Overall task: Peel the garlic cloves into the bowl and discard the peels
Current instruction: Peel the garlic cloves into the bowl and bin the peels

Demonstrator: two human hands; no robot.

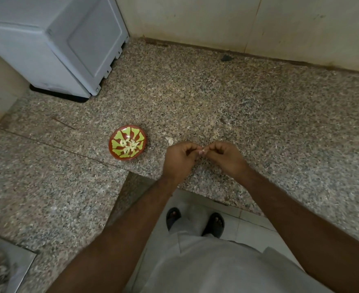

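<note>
Both forearms reaching fwd over the granite counter [259,115] edge, left hand [179,158] & right hand [227,158] knuckles-up, fingertips meeting, pinching one garlic clove [202,150] btwn them, loose peel [170,141] just beyond left hand, bowl [113,151] w/ peeled cloves [130,146] further left.

bowl [113,154]: glossy glazed | counter [216,98]: speckled polished stone | appliance [53,39]: smooth white

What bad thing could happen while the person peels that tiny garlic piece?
The garlic clove is pinched between the left hand and right hand above the countertop, apart from the bowl, so it might slip and miss the bowl. A loose peel beside the hands could get left behind.
</note>
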